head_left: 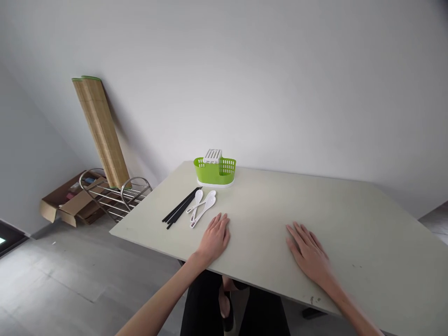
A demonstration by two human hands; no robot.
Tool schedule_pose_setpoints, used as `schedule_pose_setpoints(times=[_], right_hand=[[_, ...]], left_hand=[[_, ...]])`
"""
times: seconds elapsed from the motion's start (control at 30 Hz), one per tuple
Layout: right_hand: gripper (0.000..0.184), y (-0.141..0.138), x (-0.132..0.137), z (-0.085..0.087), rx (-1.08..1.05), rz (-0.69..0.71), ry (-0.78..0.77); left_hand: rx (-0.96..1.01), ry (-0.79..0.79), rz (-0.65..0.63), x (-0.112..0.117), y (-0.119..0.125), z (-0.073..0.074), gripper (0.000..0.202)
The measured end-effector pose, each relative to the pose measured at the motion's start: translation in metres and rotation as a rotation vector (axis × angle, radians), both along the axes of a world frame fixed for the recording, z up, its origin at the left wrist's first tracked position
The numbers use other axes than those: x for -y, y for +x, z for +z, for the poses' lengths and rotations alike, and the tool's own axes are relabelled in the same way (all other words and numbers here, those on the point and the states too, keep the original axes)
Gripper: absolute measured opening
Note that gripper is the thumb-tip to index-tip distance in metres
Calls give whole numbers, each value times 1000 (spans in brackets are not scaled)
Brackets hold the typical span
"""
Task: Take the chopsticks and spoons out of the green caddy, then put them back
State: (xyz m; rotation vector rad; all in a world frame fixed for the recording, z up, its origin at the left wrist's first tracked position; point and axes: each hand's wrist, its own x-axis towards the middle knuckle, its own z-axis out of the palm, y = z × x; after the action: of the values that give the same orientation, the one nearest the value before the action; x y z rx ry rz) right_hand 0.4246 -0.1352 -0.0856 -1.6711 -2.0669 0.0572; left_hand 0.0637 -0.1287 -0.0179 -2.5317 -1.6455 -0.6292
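Flat on the pale table (259, 200) rests my left hand (214, 237), palm down with its fingers stretched out, just right of the white spoons (205, 212). My right hand (308, 249) also lies palm down farther right, fingers spread, holding nothing. Three spoons lie crossed over one another, their handles pointing toward me. Beside them on the left is a loose bundle of black chopsticks (180, 208). Behind these stands a green cutlery basket (210, 173) with a white base and a white slotted piece (213, 156) on top.
A wall rises behind the table's far edge. Left of the table, a rolled bamboo mat (101, 133) leans on the wall above a metal rack (119, 198). An open cardboard box (70, 205) sits beside the rack. My legs are under the table's near edge.
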Motion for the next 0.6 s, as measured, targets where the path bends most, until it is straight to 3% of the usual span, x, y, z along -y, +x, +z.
schedule_pose_setpoints(times=[0.2, 0.4, 0.6], right_hand=[[66, 1, -1, 3, 26, -34, -67], [66, 3, 3, 8, 38, -50, -104], [64, 3, 4, 10, 37, -60, -90]], left_hand=[[6, -45, -49, 2, -6, 2, 39], [12, -110, -232, 8, -46, 7, 43], [53, -93, -181, 9, -54, 4, 42]])
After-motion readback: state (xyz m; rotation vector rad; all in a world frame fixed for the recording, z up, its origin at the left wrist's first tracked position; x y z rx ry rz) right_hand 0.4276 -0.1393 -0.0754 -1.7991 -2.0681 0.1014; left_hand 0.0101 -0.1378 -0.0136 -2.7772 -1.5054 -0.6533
